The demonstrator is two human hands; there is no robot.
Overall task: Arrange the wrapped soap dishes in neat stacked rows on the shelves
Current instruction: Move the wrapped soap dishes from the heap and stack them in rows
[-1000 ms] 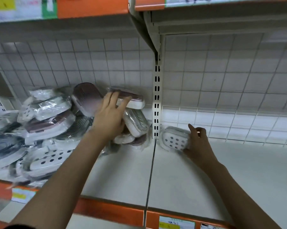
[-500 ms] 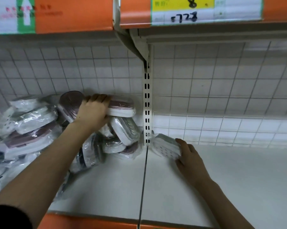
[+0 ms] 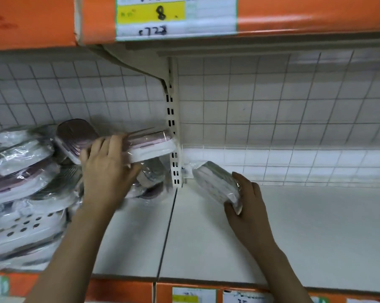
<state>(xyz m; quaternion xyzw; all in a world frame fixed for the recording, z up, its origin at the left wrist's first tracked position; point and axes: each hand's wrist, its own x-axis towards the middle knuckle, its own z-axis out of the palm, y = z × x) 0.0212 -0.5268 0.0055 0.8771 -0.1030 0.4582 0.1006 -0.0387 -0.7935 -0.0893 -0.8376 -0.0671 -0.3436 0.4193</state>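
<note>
A loose heap of wrapped soap dishes (image 3: pixel 25 193) fills the left shelf bay. My left hand (image 3: pixel 107 169) grips a pink-and-white wrapped soap dish (image 3: pixel 152 143) at the top right of the heap, lifted off the others. My right hand (image 3: pixel 248 206) holds a white wrapped soap dish (image 3: pixel 215 182), tilted on its edge, at the back left corner of the right shelf bay, just right of the slotted upright post (image 3: pixel 173 132).
The white shelf (image 3: pixel 305 226) has a seam down the middle. A wire grid back panel (image 3: pixel 272 110) stands behind. An orange shelf edge with a price label (image 3: pixel 176 16) overhangs above. Orange front rail (image 3: pixel 119 289) runs along the near edge.
My left hand has closed round the pink-and-white dish and raised it slightly. My right hand has tipped the white dish further onto its edge near the post. The camera moved closer.
</note>
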